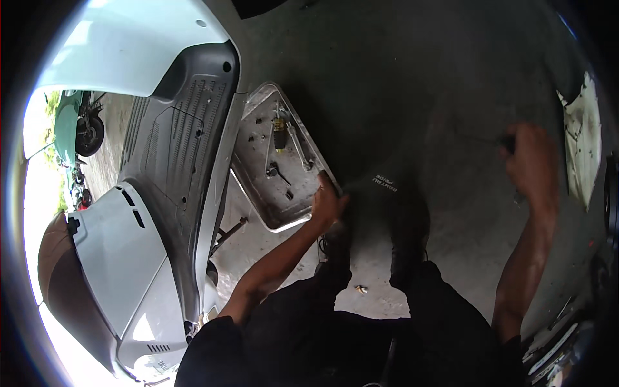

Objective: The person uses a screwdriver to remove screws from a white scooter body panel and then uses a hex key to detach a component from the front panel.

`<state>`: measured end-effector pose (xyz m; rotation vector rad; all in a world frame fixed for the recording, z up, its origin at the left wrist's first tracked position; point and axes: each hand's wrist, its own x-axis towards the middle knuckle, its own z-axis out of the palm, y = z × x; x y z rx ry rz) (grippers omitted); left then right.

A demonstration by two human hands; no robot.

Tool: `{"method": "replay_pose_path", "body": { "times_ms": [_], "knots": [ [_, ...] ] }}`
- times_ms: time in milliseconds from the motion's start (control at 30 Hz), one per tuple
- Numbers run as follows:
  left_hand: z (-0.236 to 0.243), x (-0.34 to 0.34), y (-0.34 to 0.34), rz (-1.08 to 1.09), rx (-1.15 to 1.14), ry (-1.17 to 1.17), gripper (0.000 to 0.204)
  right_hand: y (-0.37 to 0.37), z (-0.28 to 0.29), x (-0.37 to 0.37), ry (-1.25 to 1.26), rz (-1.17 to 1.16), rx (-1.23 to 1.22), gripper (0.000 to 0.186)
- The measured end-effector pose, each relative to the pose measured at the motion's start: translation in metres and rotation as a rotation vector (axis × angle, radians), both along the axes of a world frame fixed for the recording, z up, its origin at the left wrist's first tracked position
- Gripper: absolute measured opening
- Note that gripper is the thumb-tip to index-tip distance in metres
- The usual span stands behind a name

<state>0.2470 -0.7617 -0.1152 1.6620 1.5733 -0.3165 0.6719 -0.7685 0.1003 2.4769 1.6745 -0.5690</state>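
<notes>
My left hand grips the right rim of a shallow metal tray, which rests on the floor beside the scooter. In the tray lie a screwdriver with a dark and yellow handle, a wrench and several small dark parts. Out to the right, my right hand is closed round the dark handle of a tool. A thin shaft points left from it, like a screwdriver's, but the picture is dim and blurred there.
A pale scooter with a dark footboard stands close on the left. A cream-coloured panel lies at the far right. Several long parts lie at the lower right. Another motorbike's wheel shows at the far left.
</notes>
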Motion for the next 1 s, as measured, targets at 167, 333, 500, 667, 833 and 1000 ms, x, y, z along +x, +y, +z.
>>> {"method": "replay_pose_path", "body": {
  "times_ms": [167, 333, 500, 667, 833, 1000],
  "knots": [
    [0.021, 0.053, 0.013, -0.171, -0.027, -0.206, 0.098, 0.015, 0.038, -0.027, -0.002, 0.089, -0.054, 0.018],
    [0.039, 0.011, 0.047, -0.714, 0.229, -0.516, 0.067, -0.005, 0.078, -0.045, 0.075, 0.012, 0.058, 0.024],
    [0.035, -0.064, 0.078, -0.287, 0.46, -0.244, 0.038, -0.03, 0.086, -0.059, 0.145, -0.002, 0.113, 0.023],
    [0.029, -0.115, 0.076, -0.299, 0.61, -0.182, 0.04, -0.025, 0.1, -0.076, 0.038, 0.01, 0.233, 0.022],
    [0.03, -0.113, 0.07, -0.34, 0.643, -0.098, 0.039, 0.01, 0.056, -0.079, 0.015, -0.123, 0.087, 0.02],
    [0.014, -0.074, 0.064, -0.44, 0.458, -0.157, 0.038, 0.014, 0.001, -0.072, -0.03, -0.04, 0.159, 0.021]
  ]
}}
